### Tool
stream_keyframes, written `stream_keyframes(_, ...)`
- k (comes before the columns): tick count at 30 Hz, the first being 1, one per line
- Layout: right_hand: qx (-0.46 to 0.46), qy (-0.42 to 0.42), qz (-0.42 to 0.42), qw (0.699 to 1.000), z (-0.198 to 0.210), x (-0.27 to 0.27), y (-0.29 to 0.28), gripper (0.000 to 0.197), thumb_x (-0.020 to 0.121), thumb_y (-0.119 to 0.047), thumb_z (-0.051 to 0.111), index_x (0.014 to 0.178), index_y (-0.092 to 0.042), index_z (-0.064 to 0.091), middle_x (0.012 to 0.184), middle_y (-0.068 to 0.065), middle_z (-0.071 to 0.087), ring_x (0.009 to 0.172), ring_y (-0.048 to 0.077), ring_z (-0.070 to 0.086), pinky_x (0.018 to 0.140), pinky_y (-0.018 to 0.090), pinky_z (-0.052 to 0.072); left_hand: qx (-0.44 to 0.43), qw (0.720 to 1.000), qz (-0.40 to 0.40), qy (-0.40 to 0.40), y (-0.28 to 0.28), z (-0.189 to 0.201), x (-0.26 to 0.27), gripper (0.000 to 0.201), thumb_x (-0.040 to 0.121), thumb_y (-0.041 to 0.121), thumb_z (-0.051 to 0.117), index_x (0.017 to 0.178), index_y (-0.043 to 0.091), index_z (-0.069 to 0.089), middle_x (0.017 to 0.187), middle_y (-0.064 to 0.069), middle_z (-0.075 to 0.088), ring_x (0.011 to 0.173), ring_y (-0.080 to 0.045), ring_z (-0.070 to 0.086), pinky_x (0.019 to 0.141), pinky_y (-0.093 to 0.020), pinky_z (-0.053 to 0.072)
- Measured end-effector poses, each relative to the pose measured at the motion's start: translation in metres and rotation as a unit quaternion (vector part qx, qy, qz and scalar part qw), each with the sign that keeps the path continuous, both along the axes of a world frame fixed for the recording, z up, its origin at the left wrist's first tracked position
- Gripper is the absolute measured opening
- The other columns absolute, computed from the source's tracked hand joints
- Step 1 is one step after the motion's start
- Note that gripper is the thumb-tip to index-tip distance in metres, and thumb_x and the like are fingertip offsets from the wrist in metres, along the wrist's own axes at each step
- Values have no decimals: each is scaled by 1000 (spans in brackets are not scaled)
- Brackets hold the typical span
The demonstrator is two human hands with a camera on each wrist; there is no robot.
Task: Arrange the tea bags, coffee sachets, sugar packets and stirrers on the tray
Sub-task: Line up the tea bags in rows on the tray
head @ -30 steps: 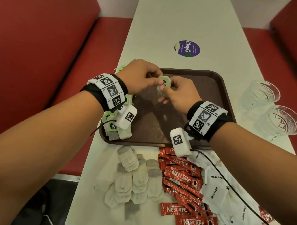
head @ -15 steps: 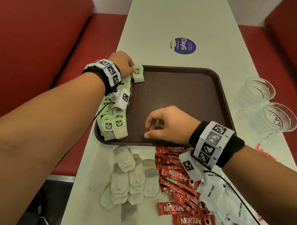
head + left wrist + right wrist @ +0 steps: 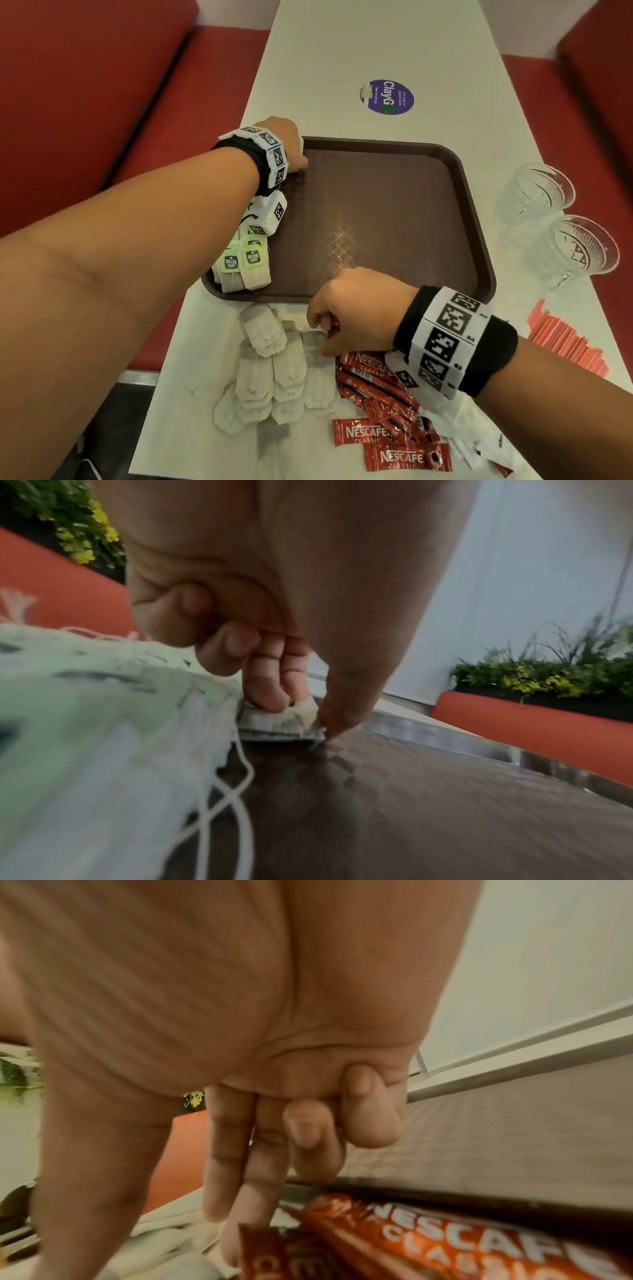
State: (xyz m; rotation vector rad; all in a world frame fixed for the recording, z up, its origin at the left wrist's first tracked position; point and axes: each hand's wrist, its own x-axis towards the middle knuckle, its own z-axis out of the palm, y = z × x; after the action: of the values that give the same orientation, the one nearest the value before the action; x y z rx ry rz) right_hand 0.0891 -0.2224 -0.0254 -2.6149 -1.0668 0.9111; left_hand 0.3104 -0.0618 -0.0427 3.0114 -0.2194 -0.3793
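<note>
A brown tray [image 3: 376,205] lies on the white table. My left hand [image 3: 291,147] is at its far left corner. Thumb and fingers [image 3: 270,696] pinch a tea bag [image 3: 270,726] down onto the tray at the far end of a row of green-tagged tea bags [image 3: 246,267] along the left rim. My right hand [image 3: 322,337] is just in front of the tray's near edge. Thumb and straight fingers [image 3: 222,1164] are spread, reaching down where the loose tea bags [image 3: 274,370] meet the red Nescafe sachets [image 3: 373,373]. Nothing shows in its grasp.
White sugar packets [image 3: 462,428] lie right of the sachets, partly under my right forearm. Red stirrers [image 3: 565,339] are at the table's right edge. Two clear glasses [image 3: 537,192] [image 3: 579,250] stand right of the tray. Red benches flank the table.
My left hand has lowered its tea bag onto the tray's far left corner. My right hand has drawn back from over the tray to the piles on the table.
</note>
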Motion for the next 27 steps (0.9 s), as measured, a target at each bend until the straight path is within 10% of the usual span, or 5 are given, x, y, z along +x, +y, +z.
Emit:
stream_keyframes(7,-21,-8,1,1000,-1,-8,4,45,79,-55,74,115,-29,66,101,-11,68,87,14,62,80,37,57,-84,995,5,-46,10,32,-35,31,89,45,63,99,15,64,94,-1,64,88,-20,59,77,-33,48)
stream_keyframes(16,-14,-25,-16,999,-5,-27,12,9,83,-34,71,89,-27,72,92,-8,67,82,17,63,76,37,57,-116,982,-139,59,39,56,-187,7,92,31,64,90,31,70,89,15,68,63,15,54,55,-8,35)
stream_keyframes(27,29,-40,-96,994,5,-43,6,17,91,-17,56,103,-24,65,89,-7,63,83,17,57,73,29,46,-28,991,-116,66,57,8,-271,37,77,59,71,103,33,67,97,13,61,93,-12,57,79,-32,51)
